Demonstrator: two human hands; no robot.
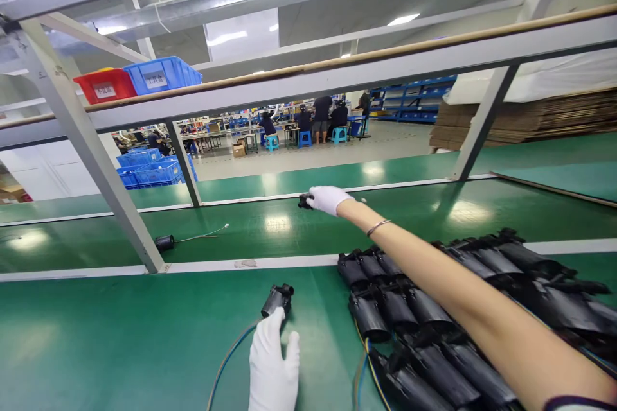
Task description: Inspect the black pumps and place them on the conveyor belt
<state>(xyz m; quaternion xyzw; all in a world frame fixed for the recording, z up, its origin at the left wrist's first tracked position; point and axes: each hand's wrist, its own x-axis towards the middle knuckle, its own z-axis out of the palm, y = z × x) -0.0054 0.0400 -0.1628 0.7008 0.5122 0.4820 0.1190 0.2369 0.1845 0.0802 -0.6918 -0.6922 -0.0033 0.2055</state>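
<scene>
My left hand, in a white glove, reaches over the near green bench with fingers stretched out and thumb apart. Its fingertips overlap the lower end of a black cylindrical pump with a blue and brown cable; whether they press on it I cannot tell. Farther out, above the green conveyor belt, my gloved right hand has its fingers closed on a black part that looks like another pump, mostly hidden by the glove. Rows of black pumps lie on the bench under my right forearm.
A black cylinder with a thin white lead lies on the belt. Grey posts and a shelf rail cross in front. Red and blue bins stand on the shelf. Blue crates, stacked cardboard and seated people are beyond.
</scene>
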